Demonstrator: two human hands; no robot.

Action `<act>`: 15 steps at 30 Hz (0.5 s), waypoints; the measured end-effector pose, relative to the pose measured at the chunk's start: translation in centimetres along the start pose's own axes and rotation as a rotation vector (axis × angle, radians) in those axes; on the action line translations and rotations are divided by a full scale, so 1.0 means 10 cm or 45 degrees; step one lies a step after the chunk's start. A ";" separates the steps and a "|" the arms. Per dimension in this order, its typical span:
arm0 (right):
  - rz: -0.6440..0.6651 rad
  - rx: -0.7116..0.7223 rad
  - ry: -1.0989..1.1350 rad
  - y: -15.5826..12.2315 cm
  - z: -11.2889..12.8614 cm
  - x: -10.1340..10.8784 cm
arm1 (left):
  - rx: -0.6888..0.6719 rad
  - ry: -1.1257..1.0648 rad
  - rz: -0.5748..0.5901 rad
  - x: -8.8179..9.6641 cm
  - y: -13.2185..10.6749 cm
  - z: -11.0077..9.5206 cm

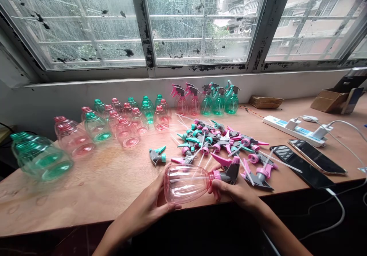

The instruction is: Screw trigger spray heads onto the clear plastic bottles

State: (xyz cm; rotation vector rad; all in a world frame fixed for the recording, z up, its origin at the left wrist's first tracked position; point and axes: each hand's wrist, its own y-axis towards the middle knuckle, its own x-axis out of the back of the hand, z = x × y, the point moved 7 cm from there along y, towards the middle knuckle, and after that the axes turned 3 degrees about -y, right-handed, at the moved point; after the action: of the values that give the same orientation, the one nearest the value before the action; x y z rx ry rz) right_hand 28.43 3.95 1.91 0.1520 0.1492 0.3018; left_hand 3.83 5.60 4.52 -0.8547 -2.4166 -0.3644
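Observation:
A clear pink spray bottle [186, 185] lies sideways between my hands at the table's front edge, its base to the left. My left hand [157, 194] is wrapped round the base end. At the neck, my right hand [229, 189] grips the pink collar of the grey and pink trigger sprayer [229, 170], which sits on the bottle's mouth; a thin tube shows inside the bottle. Just beyond is a heap of loose trigger sprayers [215, 137] in pink, teal and grey. One teal and grey sprayer [157, 155] lies apart, left of the heap.
Open pink bottles [128, 133] and green bottles [97, 128] stand on the left of the wooden table [71, 194]. Several bottles with sprayers [219, 102] line the wall. Rightward lie two phones [304, 166], a power strip [295, 130] and a cardboard box [332, 100].

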 end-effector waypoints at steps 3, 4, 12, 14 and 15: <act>0.003 -0.014 -0.011 0.01 0.00 0.00 | -0.004 0.006 0.002 0.00 0.00 0.02; 0.002 -0.018 -0.017 0.02 -0.01 0.00 | -0.003 0.013 0.001 0.00 -0.01 0.03; 0.001 -0.041 -0.049 0.01 -0.06 0.03 | 0.009 0.012 0.001 -0.01 -0.01 0.05; -0.002 -0.053 -0.052 0.01 -0.05 0.03 | 0.005 0.012 0.000 -0.01 -0.01 0.03; 0.000 -0.057 -0.054 0.01 -0.05 0.03 | 0.003 0.015 -0.003 -0.01 -0.01 0.03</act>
State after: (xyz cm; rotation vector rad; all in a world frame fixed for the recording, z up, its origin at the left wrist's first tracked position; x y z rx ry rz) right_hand 28.59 4.14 1.40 0.1139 0.1001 0.3012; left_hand 3.69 5.56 4.24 -0.8465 -2.4071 -0.3663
